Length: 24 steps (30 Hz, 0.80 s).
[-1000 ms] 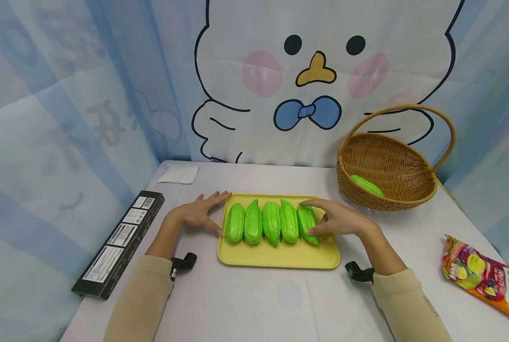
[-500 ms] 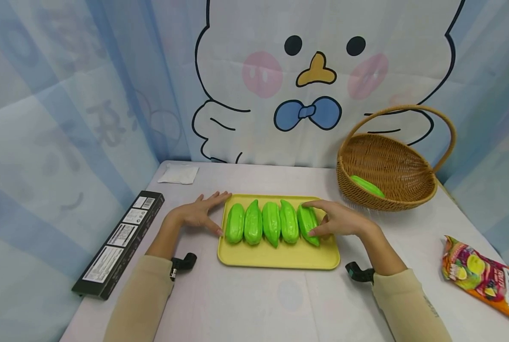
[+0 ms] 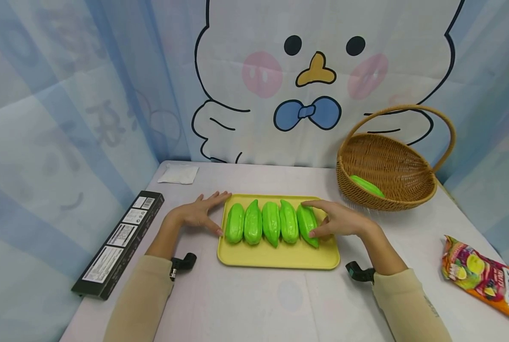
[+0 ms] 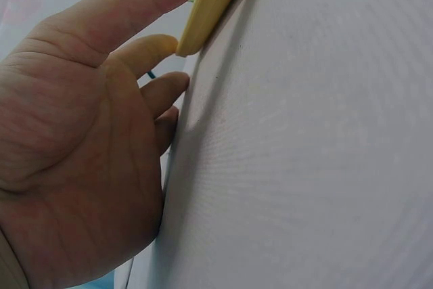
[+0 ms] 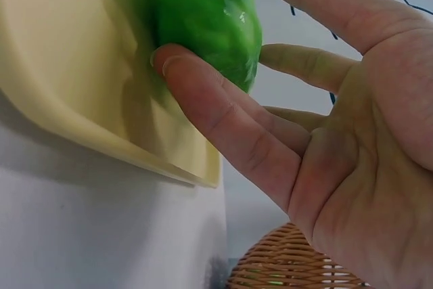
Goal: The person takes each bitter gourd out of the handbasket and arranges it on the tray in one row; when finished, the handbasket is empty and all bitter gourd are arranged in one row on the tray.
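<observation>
On a yellow tray point(image 3: 280, 259) several glossy green, elongated, pointed-tipped vegetables point(image 3: 253, 223) lie in a row. My right hand point(image 3: 340, 217) reaches over the rightmost green vegetable point(image 3: 307, 223), with the index finger at its far end and the thumb against its near part. In the right wrist view that green vegetable point(image 5: 210, 25) rests over the tray point(image 5: 74, 120), its far side hidden. My left hand point(image 3: 198, 213) is spread at the tray's left side, thumb and index finger touching the rim. The left wrist view shows its palm point(image 4: 81, 140) and extended fingers.
A wicker basket point(image 3: 391, 164) at the back right holds another green vegetable point(image 3: 367, 185). An orange snack bag point(image 3: 485, 279) lies on the right. To the left are a long black box point(image 3: 119, 244) and a white packet point(image 3: 178, 174). Curtains border the table.
The rightmost green vegetable and my right hand have shifted very slightly right and back during the last second. My left hand has stayed in place.
</observation>
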### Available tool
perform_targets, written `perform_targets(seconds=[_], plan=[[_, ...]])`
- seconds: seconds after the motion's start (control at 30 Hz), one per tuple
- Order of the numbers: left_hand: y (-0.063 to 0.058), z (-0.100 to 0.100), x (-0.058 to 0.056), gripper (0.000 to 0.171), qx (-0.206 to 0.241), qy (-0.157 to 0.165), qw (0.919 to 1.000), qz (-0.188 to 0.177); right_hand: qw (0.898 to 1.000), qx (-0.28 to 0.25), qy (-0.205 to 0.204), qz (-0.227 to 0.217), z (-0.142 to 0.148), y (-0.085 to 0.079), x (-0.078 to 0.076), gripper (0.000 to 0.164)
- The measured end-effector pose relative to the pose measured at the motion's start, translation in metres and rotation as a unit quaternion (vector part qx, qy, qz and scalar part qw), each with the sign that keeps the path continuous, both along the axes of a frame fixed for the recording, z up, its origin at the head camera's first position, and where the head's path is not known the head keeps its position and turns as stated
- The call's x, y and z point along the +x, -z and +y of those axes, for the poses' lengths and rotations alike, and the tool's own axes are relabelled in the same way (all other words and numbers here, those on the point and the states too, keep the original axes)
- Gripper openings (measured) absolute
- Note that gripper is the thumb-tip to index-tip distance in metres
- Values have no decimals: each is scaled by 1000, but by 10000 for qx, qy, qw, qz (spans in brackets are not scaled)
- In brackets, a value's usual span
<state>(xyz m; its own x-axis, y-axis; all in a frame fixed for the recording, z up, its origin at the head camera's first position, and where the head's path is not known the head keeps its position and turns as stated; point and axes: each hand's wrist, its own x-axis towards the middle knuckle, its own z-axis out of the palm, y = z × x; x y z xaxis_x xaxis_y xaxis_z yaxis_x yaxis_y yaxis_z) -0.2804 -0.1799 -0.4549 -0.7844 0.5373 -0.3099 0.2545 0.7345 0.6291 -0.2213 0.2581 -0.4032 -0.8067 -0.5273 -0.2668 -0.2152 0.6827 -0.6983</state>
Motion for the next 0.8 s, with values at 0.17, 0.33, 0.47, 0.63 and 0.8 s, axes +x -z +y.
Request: perform_targets(seconds=[0.17,0.33,0.47,0.63,0.8], plan=[[0,0,0,131,-11,-23,10000,-7,10000,6,23,8,2,1,0,94],[-1,0,1,131,-16,-43,10000,-23,9999,-76,47,-64,3,1,0,93],[-2,0,1,131,2,-26,10000,-26,10000,-9,44,-24,2,1,0,92],[-3,0,1,131,2,-39,10000,-40,10000,68,31,-4,0,0,0,91],[-1,1,0,132,28,-51,10000,-67,10000,46,4,-46,0,0,1,91]])
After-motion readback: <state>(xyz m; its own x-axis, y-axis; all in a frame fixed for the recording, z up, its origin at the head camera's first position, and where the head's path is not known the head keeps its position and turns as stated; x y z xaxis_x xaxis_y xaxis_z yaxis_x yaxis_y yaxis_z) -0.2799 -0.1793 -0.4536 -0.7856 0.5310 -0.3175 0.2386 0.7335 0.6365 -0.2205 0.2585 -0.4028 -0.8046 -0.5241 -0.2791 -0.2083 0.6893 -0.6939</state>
